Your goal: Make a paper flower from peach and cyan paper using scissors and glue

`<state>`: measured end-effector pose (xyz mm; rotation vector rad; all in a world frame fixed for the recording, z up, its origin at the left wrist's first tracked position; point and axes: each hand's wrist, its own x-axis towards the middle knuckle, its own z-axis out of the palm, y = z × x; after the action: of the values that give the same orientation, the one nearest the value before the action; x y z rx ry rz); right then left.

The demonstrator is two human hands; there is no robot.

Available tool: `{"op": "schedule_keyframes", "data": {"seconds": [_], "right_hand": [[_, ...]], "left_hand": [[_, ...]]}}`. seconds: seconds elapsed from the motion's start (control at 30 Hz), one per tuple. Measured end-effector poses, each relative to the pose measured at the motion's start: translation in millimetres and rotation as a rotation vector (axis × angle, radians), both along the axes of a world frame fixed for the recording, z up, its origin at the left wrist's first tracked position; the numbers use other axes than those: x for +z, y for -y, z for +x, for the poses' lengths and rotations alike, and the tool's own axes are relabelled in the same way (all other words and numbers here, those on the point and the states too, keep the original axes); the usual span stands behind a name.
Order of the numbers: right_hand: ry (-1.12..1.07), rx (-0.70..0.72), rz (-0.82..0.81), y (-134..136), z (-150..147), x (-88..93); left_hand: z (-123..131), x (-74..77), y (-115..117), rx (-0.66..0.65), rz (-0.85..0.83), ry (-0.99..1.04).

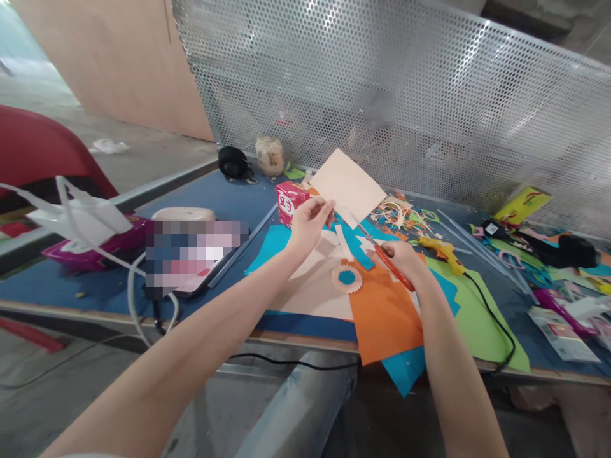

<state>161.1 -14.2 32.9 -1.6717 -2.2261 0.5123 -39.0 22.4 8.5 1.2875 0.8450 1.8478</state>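
Note:
My left hand (309, 224) pinches the lower left corner of a pale peach sheet of paper (347, 186) and holds it up above the table. My right hand (403, 261) grips orange-handled scissors (386, 258), whose blades meet the sheet's lower edge. Under my hands lie an orange sheet (384, 315), a peach sheet (315, 289) and a blue one, with a small scalloped paper flower with a blue centre (347, 278) on top.
A yellow glue gun (442, 249) with a black cord lies on a green sheet (477, 312) to the right. Paper scraps (398, 213), a pink box (291, 201), a jar and a black object stand by the perforated metal panel (382, 95). A phone lies at left.

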Motion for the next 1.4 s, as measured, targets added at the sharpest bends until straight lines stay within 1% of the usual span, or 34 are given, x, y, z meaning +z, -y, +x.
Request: {"op": "schedule_keyframes", "data": {"seconds": [0.17, 0.33, 0.53, 0.7, 0.97, 1.13, 1.27, 1.4], "right_hand": [[-0.004, 0.008, 0.038, -1.5, 0.3, -0.4], [-0.024, -0.018, -0.014, -0.3, 0.1, -0.1], [-0.086, 0.005, -0.018, 0.5, 1.1, -3.1], [-0.062, 0.010, -0.013, -0.6, 1.0, -3.8], [-0.019, -0.014, -0.021, 0.0, 0.0, 1.2], [-0.047, -0.004, -0.029, -2.1, 0.9, -3.4], [-0.058, 0.023, 0.022, -4.1, 0.7, -7.8], [-0.042, 0.011, 0.028, -4.2, 0.3, -7.5]], "left_hand": [[0.5, 0.5, 0.1, 0.008, 0.003, 0.035], [-0.4, -0.2, -1.5, 0.038, -0.029, 0.031], [-0.6, -1.3, -2.3, 0.006, -0.006, -0.009], [-0.4, -1.8, -2.2, -0.007, 0.000, -0.025], [-1.9, -3.0, -3.3, -0.005, -0.004, -0.039], [-0.5, -3.0, -2.1, -0.019, -0.014, -0.028], [0.7, -4.0, -1.0, 0.007, -0.024, -0.056], [0.9, -5.0, -1.5, 0.022, -0.030, -0.056]]}}
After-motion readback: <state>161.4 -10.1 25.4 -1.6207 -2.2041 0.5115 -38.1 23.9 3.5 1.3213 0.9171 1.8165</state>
